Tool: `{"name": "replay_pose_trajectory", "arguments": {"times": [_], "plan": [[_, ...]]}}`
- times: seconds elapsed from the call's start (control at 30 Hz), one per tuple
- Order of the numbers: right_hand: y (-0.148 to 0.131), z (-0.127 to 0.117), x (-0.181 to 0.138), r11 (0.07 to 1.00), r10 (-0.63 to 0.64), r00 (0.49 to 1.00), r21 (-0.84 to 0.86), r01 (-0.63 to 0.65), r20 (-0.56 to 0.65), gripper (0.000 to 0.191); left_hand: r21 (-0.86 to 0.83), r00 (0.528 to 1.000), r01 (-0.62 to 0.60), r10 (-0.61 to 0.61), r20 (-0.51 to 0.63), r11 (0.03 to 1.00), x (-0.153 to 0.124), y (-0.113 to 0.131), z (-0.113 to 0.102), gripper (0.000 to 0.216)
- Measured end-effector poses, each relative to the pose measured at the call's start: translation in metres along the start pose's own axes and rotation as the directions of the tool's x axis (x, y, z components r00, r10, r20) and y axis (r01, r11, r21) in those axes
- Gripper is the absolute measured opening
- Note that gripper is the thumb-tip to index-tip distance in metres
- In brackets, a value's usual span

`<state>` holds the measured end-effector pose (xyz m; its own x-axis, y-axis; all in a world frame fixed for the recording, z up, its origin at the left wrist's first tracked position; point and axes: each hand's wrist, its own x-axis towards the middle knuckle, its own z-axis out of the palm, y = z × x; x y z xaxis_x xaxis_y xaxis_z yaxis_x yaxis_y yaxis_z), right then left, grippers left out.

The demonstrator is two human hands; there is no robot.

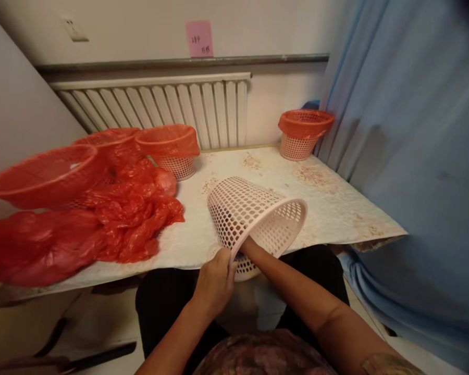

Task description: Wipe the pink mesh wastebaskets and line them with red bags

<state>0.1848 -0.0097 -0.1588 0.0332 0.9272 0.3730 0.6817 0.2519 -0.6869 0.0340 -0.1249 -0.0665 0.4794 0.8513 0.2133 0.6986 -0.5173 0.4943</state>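
A pale pink plastic wastebasket with a lattice of holes lies tilted on its side at the table's front edge, its mouth turned toward me and to the right. My left hand is closed on the rim at the lower left of the mouth. Through the mouth goes my right hand, reaching to the inner wall. Its fingers are hidden by the basket, and something dark, perhaps a cloth, shows faintly through the holes near it.
Crumpled red plastic bags cover the table's left side. Behind them stand several baskets lined with red bags, one of them a lined basket. Another lined basket stands at the back right. A blue curtain hangs along the right; a radiator lies behind.
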Motion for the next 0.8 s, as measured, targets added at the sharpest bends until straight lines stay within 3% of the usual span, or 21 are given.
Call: {"name": "replay_pose_trajectory", "arguments": {"times": [0.17, 0.27, 0.4, 0.57, 0.8], "plan": [[0.022, -0.019, -0.007, 0.987, 0.089, 0.996, -0.132, -0.09, -0.014, 0.041, 0.034, 0.999, -0.009, 0.008, 0.033, 0.999, 0.006, 0.007, -0.013, 0.01], [0.037, -0.037, -0.008, 0.946, 0.113, 0.993, -0.307, -0.1, 0.025, 0.037, -0.046, 1.0, -0.005, 0.004, -0.019, 0.999, 0.009, 0.006, -0.006, 0.013], [0.047, -0.044, -0.015, 0.915, 0.115, 0.991, -0.394, -0.082, 0.061, 0.035, -0.224, 0.993, 0.043, -0.067, -0.101, 0.974, 0.001, -0.007, 0.031, 0.016], [0.049, -0.042, -0.021, 0.924, 0.124, 0.992, -0.366, -0.114, 0.006, 0.032, -0.335, 0.996, 0.083, -0.09, -0.004, 0.939, -0.012, -0.028, 0.081, 0.01], [0.055, -0.039, -0.021, 0.926, 0.127, 0.992, -0.358, -0.124, -0.015, 0.033, -0.355, 0.995, 0.094, -0.103, -0.009, 0.93, -0.001, -0.041, 0.117, 0.023]]}}
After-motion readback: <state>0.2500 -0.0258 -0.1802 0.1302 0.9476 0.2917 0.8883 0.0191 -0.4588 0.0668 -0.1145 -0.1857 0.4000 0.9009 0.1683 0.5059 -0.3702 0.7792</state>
